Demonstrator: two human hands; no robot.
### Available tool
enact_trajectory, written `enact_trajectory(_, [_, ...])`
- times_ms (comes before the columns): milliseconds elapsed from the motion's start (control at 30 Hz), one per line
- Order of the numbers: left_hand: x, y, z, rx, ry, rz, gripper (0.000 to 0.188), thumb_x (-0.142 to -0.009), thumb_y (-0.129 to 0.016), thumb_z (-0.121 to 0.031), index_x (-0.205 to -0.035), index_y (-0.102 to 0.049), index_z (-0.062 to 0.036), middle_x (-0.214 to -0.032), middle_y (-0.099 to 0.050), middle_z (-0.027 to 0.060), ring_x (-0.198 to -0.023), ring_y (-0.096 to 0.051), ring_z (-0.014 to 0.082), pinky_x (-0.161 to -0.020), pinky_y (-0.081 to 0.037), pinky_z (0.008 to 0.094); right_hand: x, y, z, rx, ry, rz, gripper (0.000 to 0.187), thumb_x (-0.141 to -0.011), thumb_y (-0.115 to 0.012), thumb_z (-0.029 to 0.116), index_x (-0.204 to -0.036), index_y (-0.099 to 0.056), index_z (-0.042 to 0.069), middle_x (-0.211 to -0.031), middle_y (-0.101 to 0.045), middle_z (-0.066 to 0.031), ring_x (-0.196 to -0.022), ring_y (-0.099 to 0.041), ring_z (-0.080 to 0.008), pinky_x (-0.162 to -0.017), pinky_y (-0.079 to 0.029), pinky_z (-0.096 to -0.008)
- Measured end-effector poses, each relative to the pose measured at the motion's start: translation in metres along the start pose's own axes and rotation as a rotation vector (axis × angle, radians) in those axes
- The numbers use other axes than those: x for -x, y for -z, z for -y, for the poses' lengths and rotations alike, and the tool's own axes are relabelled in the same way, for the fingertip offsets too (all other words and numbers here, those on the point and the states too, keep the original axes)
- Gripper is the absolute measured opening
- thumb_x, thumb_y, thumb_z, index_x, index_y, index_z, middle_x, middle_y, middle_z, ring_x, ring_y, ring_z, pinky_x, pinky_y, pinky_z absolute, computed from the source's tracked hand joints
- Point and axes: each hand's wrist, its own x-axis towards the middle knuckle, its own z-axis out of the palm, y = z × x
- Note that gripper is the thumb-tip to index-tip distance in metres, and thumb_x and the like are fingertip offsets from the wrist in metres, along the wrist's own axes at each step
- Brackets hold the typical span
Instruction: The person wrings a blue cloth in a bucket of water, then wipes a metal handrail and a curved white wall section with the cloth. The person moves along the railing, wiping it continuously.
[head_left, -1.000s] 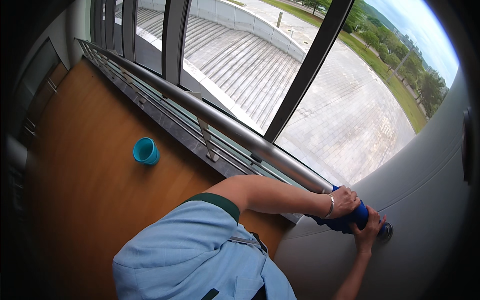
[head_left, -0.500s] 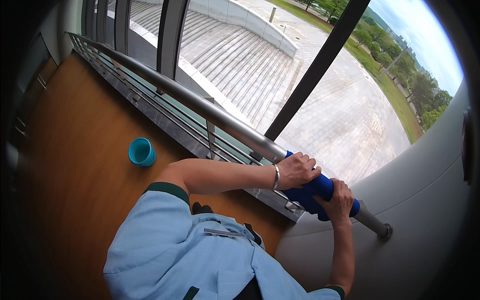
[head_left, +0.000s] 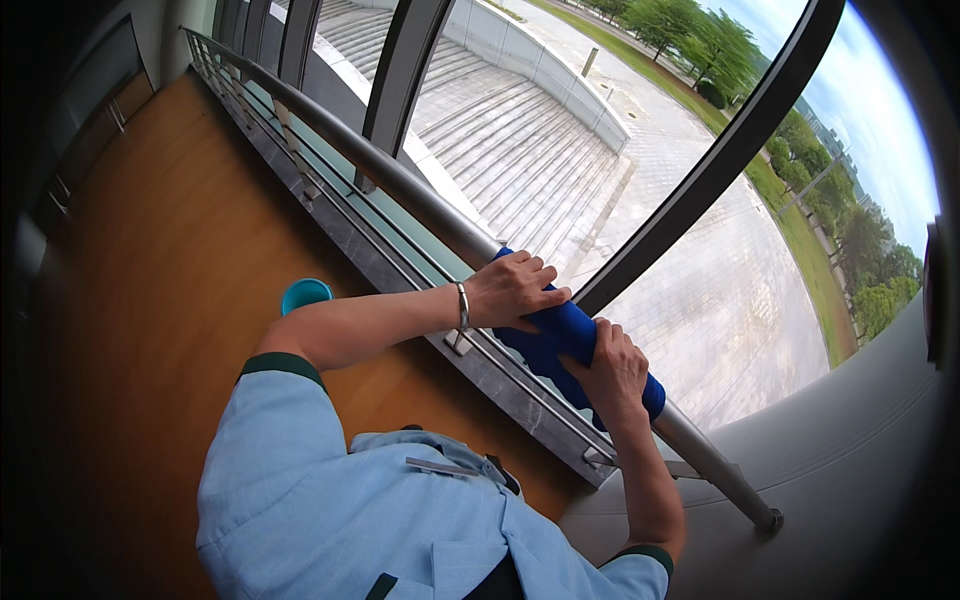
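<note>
A blue cloth is draped over the round metal handrail, its loose part hanging down on my side. My left hand is closed over the cloth at its upper left end, the thumb tucked beneath. Lower along the rail, my right hand is wrapped round the cloth near its other end. A short stretch of cloth shows between the two hands. The palms and the rail under the cloth are hidden. A bracelet sits on my left wrist.
A turquoise bucket stands on the brown floor, partly behind my left arm. Thinner bars run below the handrail. Tall windows with dark frames rise beyond it. The rail's lower right end meets a pale rounded column.
Both hands have slid the blue cloth along the handrail up and to the left, away from the column. More bare rail shows at the column end. The view has shifted somewhat too.
</note>
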Motion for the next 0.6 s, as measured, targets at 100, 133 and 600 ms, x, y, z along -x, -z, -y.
enact_trajectory(100, [0.025, 0.006, 0.034, -0.026, 0.063, -0.016, 0.069, -0.062, -0.084, -0.036, -0.120, -0.051, -0.0175, -0.095, -0.057, 0.0068, -0.092, -0.060, 0.0247, -0.086, -0.047, 0.0376, -0.031, -0.005, 0.030, -0.030, 0.029, 0.042, 0.054, -0.072, -0.078, 0.035, -0.106, -0.054, 0.002, -0.090, -0.059, -0.0129, -0.085, -0.063, -0.0255, -0.071, -0.051, -0.0371])
enact_trajectory(133, [0.033, 0.009, 0.045, -0.042, 0.072, -0.038, 0.069, -0.062, -0.084, -0.036, -0.120, -0.051, -0.0176, -0.096, -0.057, 0.0066, -0.093, -0.060, 0.0248, -0.086, -0.047, 0.0379, -0.041, -0.008, 0.038, -0.033, 0.052, 0.034, 0.053, -0.072, -0.078, 0.035, -0.106, -0.054, 0.001, -0.090, -0.059, -0.0128, -0.084, -0.063, -0.0256, -0.071, -0.051, -0.0372])
enact_trajectory(600, [0.114, 0.053, 0.185, -0.170, 0.225, 0.168, 0.070, -0.062, -0.083, -0.038, -0.121, -0.048, -0.0213, -0.108, -0.056, 0.0045, -0.112, -0.054, 0.0263, -0.108, -0.026, 0.0513, -0.163, -0.039, 0.151, -0.152, 0.171, 0.090, 0.047, -0.074, -0.076, 0.031, -0.099, -0.052, 0.000, -0.096, -0.059, -0.0162, -0.092, -0.062, -0.0306, -0.076, -0.051, -0.0408])
